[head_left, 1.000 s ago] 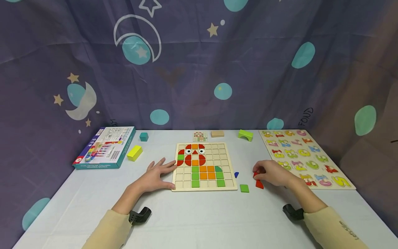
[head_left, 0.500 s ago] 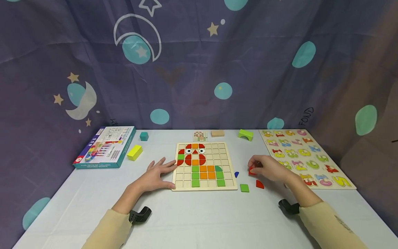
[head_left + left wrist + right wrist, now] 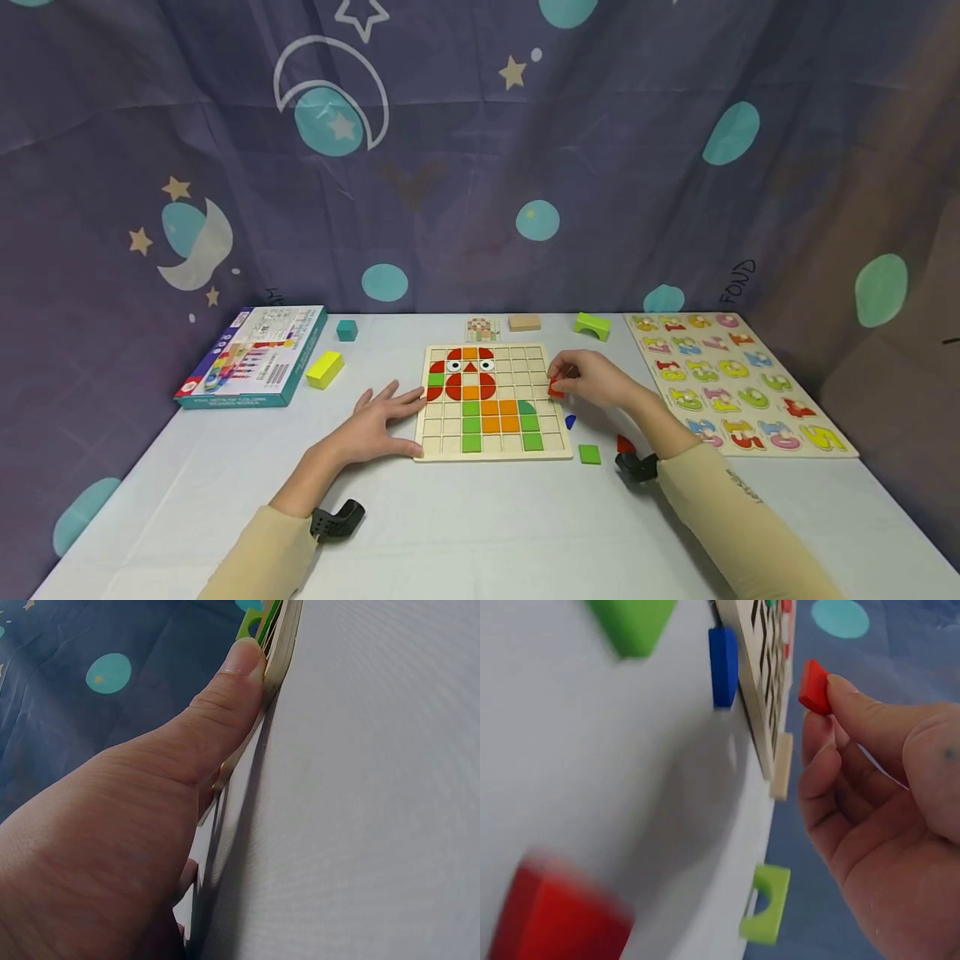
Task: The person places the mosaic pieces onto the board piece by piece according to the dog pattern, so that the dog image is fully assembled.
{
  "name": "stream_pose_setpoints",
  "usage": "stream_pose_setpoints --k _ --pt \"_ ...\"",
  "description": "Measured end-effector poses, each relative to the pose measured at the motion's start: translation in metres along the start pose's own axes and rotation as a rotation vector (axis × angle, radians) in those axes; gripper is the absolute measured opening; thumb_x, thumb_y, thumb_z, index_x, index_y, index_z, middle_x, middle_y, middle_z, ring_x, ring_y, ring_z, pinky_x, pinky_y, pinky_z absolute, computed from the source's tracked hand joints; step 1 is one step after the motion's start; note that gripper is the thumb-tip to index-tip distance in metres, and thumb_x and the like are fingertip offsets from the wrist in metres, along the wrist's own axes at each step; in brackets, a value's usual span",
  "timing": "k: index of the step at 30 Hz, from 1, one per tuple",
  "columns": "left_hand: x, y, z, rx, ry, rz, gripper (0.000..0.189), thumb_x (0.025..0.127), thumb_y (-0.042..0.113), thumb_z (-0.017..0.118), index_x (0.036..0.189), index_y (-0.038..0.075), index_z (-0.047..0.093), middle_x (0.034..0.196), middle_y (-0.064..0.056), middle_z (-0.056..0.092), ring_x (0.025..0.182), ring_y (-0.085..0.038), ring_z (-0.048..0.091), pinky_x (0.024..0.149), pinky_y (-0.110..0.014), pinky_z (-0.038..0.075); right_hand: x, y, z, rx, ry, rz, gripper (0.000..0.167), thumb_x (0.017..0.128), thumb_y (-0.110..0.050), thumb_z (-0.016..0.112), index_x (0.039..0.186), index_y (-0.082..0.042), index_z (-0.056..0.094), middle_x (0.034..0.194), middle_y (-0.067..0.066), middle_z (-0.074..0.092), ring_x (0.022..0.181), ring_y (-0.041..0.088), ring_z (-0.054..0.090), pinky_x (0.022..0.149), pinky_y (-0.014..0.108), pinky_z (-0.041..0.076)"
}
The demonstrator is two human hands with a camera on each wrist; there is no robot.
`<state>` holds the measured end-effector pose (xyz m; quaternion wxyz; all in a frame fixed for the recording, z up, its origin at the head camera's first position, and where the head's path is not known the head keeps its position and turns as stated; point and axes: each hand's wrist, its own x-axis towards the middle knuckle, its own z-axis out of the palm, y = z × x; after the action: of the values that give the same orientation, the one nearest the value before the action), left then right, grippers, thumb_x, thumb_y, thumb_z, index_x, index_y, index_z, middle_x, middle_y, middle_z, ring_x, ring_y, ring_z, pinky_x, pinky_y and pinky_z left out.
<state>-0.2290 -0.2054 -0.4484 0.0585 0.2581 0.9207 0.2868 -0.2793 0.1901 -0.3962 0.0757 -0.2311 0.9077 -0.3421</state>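
A wooden grid board lies mid-table, partly filled with red, orange and green tiles and two eye tiles. At its left edge my left hand rests with spread fingers, the thumb touching the rim in the left wrist view. Between thumb and fingers my right hand pinches a small red tile, raised over the board's right edge. Its exact shape is partly covered by the fingers. On the table below lie a blue tile, a green square tile and another red tile, partly behind the wrist camera.
A picture card, a plain wooden block and a green arch block stand behind the board. To the left are a box, a yellow block and a teal cube. A number puzzle lies right.
My right hand picked up one of the two red tiles and carried it left and away from me to the board's right edge. My left hand stayed in place.
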Motion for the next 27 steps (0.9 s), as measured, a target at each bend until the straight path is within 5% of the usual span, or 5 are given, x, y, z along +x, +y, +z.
stream_pose_setpoints --k 17,27 --pt "-0.002 -0.002 0.001 0.007 0.002 -0.008 0.09 0.075 0.056 0.083 0.148 0.013 0.053 0.159 -0.002 0.038 0.151 -0.043 0.01 0.116 -0.065 -0.003 0.069 -0.024 0.022 0.009 -0.035 -0.008 0.008 0.096 0.001 0.065 0.103 -0.002 0.066 0.094 0.007 0.064 0.084 0.021 0.057 0.076 0.034 0.049" --pt "-0.001 -0.002 0.0 0.009 0.003 0.002 0.09 0.075 0.056 0.083 0.149 0.014 0.052 0.16 -0.001 0.037 0.151 -0.043 0.01 0.116 -0.066 -0.003 0.087 -0.023 0.036 -0.013 0.043 -0.029 0.01 0.095 0.005 0.062 0.103 0.002 0.067 0.094 0.01 0.064 0.086 0.024 0.058 0.078 0.035 0.051"
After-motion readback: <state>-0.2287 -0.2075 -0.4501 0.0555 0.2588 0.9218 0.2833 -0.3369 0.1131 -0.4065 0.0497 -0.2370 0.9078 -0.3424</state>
